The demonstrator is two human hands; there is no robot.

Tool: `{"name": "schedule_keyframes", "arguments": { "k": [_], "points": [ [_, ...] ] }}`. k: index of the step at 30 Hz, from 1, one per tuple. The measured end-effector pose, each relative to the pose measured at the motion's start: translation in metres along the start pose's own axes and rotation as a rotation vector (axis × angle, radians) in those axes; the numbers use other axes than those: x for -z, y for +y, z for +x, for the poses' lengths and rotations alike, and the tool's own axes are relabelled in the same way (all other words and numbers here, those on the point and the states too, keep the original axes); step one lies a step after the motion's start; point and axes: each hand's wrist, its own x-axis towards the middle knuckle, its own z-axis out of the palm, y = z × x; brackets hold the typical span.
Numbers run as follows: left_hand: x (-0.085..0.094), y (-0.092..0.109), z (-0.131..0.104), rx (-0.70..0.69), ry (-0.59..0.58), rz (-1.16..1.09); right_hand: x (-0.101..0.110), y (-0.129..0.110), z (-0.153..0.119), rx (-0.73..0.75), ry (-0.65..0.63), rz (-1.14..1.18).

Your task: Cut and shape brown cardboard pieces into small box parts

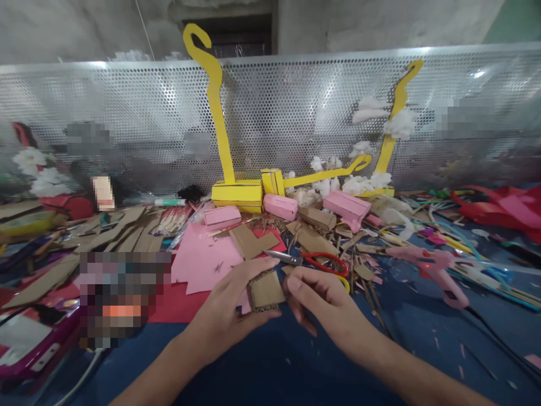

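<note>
My left hand [230, 299] grips a small cardboard box [267, 290] between thumb and fingers. Corrugated edges show along its left and bottom sides, and a bit of pink paper [245, 301] sticks out at its left. Close to the box's right edge is my right hand [315, 296], its fingers curled and thumb drawn in; whether it touches the box or pinches something small is hidden. Just beyond both hands lie scissors [325, 261] with red handles, blades pointing left. A pink paper sheet [207, 262] and a flat cardboard piece [253, 242] rest behind my left hand.
Pink-wrapped boxes [346, 206] and yellow boxes with hooked stems [236, 194] stand against a perforated metal panel [270, 113]. A pink glue gun [435, 268] with a black cord lies at right. Cardboard strips [122, 228] and a purple-edged case [38, 349] occupy the left.
</note>
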Motion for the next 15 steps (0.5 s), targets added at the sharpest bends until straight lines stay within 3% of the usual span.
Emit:
{"name": "schedule_keyframes", "arguments": {
  "k": [4, 10, 15],
  "points": [
    [-0.001, 0.002, 0.0, 0.058, 0.012, -0.021, 0.0, 0.0, 0.001, -0.001, 0.016, 0.002],
    [-0.004, 0.005, 0.004, 0.049, 0.066, -0.041, 0.0, 0.002, -0.001, -0.028, -0.035, 0.005],
    [-0.011, 0.003, 0.002, 0.028, 0.036, -0.065, -0.003, 0.003, -0.001, -0.039, -0.039, 0.004]
  ]
}}
